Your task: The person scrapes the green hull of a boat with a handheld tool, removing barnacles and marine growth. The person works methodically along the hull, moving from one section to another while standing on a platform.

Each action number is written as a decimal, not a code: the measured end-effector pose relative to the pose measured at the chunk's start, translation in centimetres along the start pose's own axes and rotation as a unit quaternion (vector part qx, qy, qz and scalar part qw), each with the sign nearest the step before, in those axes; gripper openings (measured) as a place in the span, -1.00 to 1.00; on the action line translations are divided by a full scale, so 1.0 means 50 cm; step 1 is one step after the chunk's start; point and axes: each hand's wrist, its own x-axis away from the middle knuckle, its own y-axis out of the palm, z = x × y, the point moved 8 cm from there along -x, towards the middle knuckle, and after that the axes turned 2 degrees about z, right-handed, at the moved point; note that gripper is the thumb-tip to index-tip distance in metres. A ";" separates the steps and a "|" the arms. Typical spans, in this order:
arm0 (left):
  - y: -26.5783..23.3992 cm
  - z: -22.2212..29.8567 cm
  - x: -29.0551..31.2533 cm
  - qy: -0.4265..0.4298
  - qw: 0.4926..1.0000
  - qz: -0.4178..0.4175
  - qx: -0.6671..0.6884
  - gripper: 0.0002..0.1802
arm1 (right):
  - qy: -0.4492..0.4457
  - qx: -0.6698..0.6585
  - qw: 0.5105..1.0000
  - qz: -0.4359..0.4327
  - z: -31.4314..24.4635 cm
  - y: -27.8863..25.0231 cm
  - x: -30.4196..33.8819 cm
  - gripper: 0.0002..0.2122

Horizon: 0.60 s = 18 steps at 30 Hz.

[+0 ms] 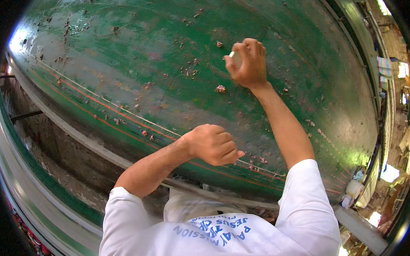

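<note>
Over the far part of a green tabletop (172, 43), my right hand (251, 65) curls round a small pale flat-edged piece (236, 60). Its white edge shows between thumb and fingers; the rest is covered, so its kind is unclear. My left hand (213, 144) is closed in a fist above the table's near edge, back of the hand up. Whatever the fist may hold is hidden. Small pinkish crumbs lie about, including a clump (220, 89) just below my right hand and another bit (219, 44) to its upper left.
Orange and white lines (122, 110) run along the table's near side. A pale rail (93, 145) borders that edge. At lower left stands another long green-edged surface (39, 184). Crumpled pale items (352, 187) sit by the right end, beside a wooden beam (362, 229).
</note>
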 end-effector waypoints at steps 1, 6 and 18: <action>0.002 -0.002 0.000 0.000 1.000 -0.002 -0.003 -0.41 | 0.024 0.019 0.999 -0.007 0.032 -0.010 0.010 -0.66; 0.002 -0.010 -0.005 0.002 1.000 -0.004 -0.021 -0.39 | 0.127 0.080 0.989 -0.007 0.235 -0.036 0.049 -0.70; -0.011 -0.038 0.008 -0.024 0.996 -0.073 -0.041 -0.49 | 0.268 0.182 0.942 -0.086 0.510 0.018 -0.042 -0.62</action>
